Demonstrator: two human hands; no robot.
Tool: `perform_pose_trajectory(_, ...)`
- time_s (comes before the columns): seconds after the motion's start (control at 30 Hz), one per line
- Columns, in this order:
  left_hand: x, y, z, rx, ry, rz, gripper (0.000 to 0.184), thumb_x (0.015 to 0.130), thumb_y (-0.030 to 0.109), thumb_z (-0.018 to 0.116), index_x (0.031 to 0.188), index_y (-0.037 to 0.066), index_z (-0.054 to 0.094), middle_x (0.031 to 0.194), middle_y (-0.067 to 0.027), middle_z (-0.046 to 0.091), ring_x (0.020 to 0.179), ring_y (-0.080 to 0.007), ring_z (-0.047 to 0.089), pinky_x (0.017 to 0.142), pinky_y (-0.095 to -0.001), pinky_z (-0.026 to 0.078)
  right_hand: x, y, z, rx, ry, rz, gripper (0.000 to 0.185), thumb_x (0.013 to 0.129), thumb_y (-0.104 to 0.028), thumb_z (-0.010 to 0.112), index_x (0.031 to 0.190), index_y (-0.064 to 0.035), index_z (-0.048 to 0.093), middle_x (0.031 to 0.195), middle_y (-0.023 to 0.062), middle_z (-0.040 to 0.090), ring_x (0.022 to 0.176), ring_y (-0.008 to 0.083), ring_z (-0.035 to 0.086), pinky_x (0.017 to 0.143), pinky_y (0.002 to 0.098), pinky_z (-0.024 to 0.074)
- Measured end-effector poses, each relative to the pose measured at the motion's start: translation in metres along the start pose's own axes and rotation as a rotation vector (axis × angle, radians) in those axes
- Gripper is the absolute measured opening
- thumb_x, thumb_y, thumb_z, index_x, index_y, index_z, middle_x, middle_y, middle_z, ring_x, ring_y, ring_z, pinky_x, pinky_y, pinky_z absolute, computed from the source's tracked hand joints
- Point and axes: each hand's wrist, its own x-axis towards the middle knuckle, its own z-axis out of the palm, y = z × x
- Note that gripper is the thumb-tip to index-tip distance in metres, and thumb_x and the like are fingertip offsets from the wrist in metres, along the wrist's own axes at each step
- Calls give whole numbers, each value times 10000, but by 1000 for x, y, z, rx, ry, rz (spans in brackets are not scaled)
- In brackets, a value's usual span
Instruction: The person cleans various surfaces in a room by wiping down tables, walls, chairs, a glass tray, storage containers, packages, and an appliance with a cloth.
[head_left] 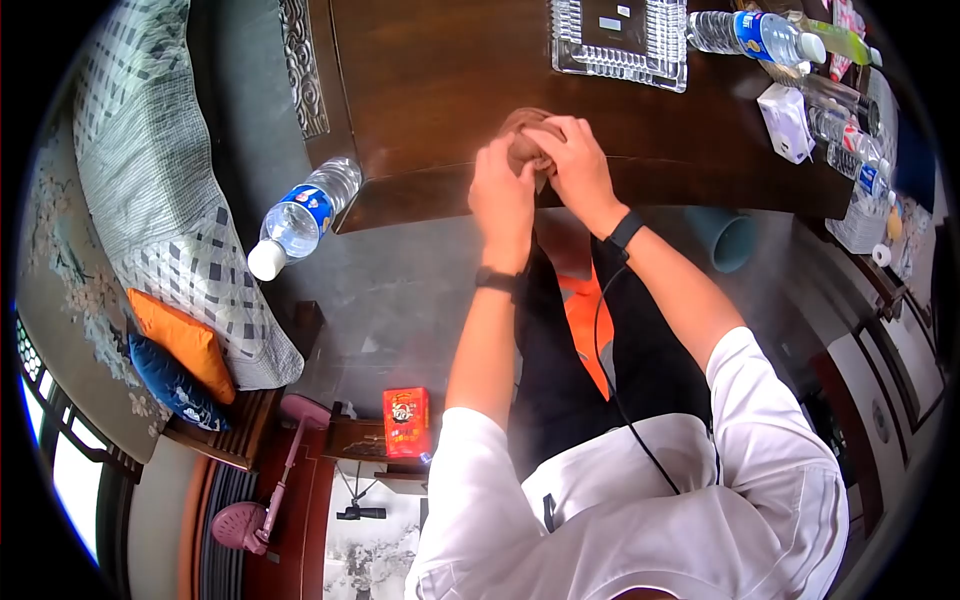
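Both hands meet at the front edge of the dark wooden table (430,100), around a brownish, soft-looking bundle (530,122). My left hand (503,195) has its fingers bent against the bundle's left side. Opposite it, my right hand (580,170) pinches the bundle with thumb and fingers. The bundle's lower part is largely hidden by the fingers, and its exact nature is unclear. Dark bands circle both wrists, and a thin black cable hangs near the right one.
A glass tray (620,75) lies beyond my hands, with a water bottle (755,38) beside it. Another bottle (305,215) stands at the table's left corner. A tissue pack (786,122) and several bottles are right. A blue-green bin (722,240) stands below the table edge.
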Motion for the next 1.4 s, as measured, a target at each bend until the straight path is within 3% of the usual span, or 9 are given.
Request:
perform_pose_trajectory(0.13,11,16,8,-85,-88,-1,337,811,167,760,1116,105,630,1054,-124,649,988,-369,639,820,-449,534,-3,8,-6,-61,58,97,480,714,73,665,1145,-135,699,1155,90,634,1049,333,588,870,417,535)
perform_pose_trajectory(0.37,-42,-1,8,-84,-349,43,416,810,159,753,1199,127,609,1102,-129,629,1033,-371,629,842,-452,529,-77,-13,-11,-131,18,306,477,740,70,658,1176,-121,684,1152,101,598,1064,346,570,858,422,540)
perform_pose_trajectory(0.8,-37,-1,-37,42,-244,-103,339,855,172,718,1180,103,653,1215,-88,659,1122,-315,623,932,-403,522,-48,-38,-7,98,-101,232,515,720,81,665,1196,-114,662,1199,100,600,1151,346,554,923,412,525)
perform_pose_trajectory(0.9,-29,36,-10,109,-69,247,375,850,171,723,1206,71,658,1287,-125,619,1191,-333,585,993,-417,500,-62,7,-43,69,-16,272,530,714,80,671,1209,-109,655,1215,104,604,1145,348,569,933,410,524)
perform_pose_trajectory(1.03,10,97,27,21,63,446,415,871,165,722,1257,36,641,1367,-200,553,1284,-377,515,1089,-438,429,-85,75,-89,-4,82,305,539,704,62,699,1209,-124,662,1187,89,601,1103,335,580,911,411,526)
perform_pose_trajectory(1.13,51,119,52,36,322,382,515,899,197,726,1323,-45,561,1387,-265,508,1332,-395,464,1142,-443,363,-98,123,-119,-27,100,332,547,717,74,704,1226,-121,663,1187,79,596,1098,327,581,892,413,533)
perform_pose_trajectory(1.23,106,99,75,-166,244,115,595,954,291,698,1385,-76,517,1347,-238,597,1234,-310,590,1067,-388,441,-102,165,-141,-10,182,329,544,716,78,720,1221,-120,664,1166,73,596,1091,320,580,873,416,538)
perform_pose_trajectory(1.33,126,92,79,66,211,128,617,913,318,749,1345,-76,550,1259,-208,670,1162,-265,639,1018,-360,469,-105,184,-154,37,196,286,537,709,76,728,1206,-116,664,1147,81,594,1072,326,579,869,416,533)
perform_pose_trajectory(1.4,140,72,71,-94,105,122,549,892,270,775,1286,-67,593,1153,-154,703,1005,-215,669,926,-322,502,-107,188,-151,65,231,268,535,700,74,734,1196,-115,669,1141,90,594,1056,337,577,863,418,530)
